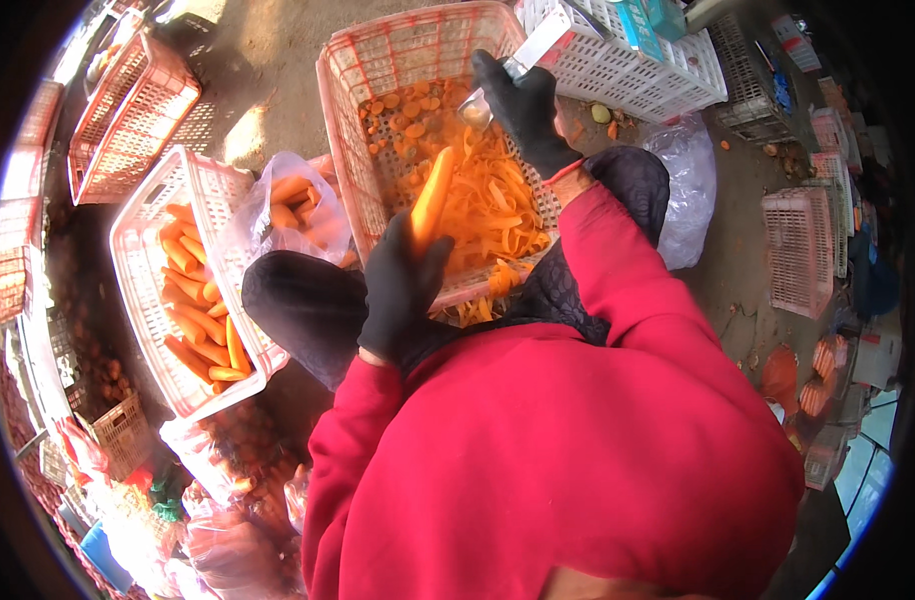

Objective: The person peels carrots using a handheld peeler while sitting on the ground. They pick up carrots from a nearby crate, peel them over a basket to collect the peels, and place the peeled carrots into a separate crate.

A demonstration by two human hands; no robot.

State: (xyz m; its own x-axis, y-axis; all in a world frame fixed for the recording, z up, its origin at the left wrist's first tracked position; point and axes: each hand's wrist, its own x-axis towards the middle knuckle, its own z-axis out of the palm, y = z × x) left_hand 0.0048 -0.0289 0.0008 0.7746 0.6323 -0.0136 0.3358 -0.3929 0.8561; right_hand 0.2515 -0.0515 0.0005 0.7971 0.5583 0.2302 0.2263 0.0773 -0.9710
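Note:
My left hand (405, 281), in a black glove, holds a peeled carrot (435, 193) upright by its lower end. My right hand (519, 105), gloved in black too, grips a metal-bladed tool (536, 46), whose exact kind I cannot tell; its lower end (475, 110) is above the carrot's tip, apart from it. Below both hands lies a pink plastic crate (344, 150) with orange carrot peelings (495, 199) and round carrot slices (415, 130) in it. To the left, a pale pink crate (139, 289) holds several peeled carrots (202, 322).
Between the crates lies a clear plastic bag (259, 217) of carrots. A white crate (622, 67) with boxes on top stands beyond my right hand, a plastic bag (679, 195) by my right knee. Stacked red crates (135, 112) stand upper left; filled bags (232, 551) lie lower left.

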